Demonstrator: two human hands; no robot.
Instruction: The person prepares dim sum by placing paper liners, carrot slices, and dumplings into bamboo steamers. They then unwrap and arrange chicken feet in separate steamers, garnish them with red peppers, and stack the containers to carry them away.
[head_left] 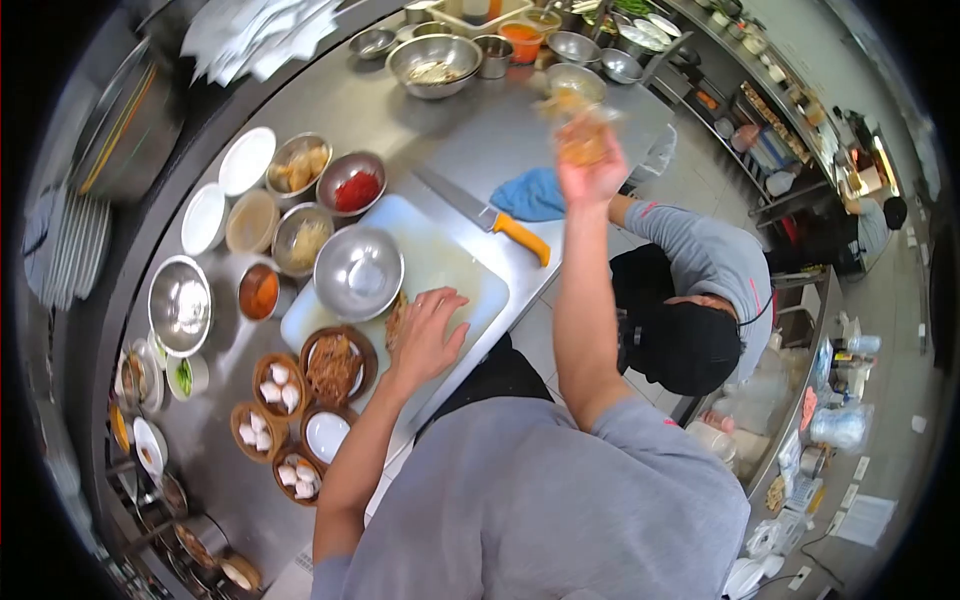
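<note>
- Left hand point(428, 335), centre of the frame: fingers spread, palm down, clasping nothing visible, beside brown food point(396, 322) on the cutting board point(465, 285).
- Right hand point(590, 182), upper centre: gripping a blurred orange-brown item point(582, 145).
- Metal bowl point(358, 272), left of centre, on the board.
- Knife point(485, 216), above centre, beside it.

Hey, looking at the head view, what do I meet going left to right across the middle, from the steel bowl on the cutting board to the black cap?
Steel bowl, left hand, orange knife handle, right forearm, black cap.
</note>
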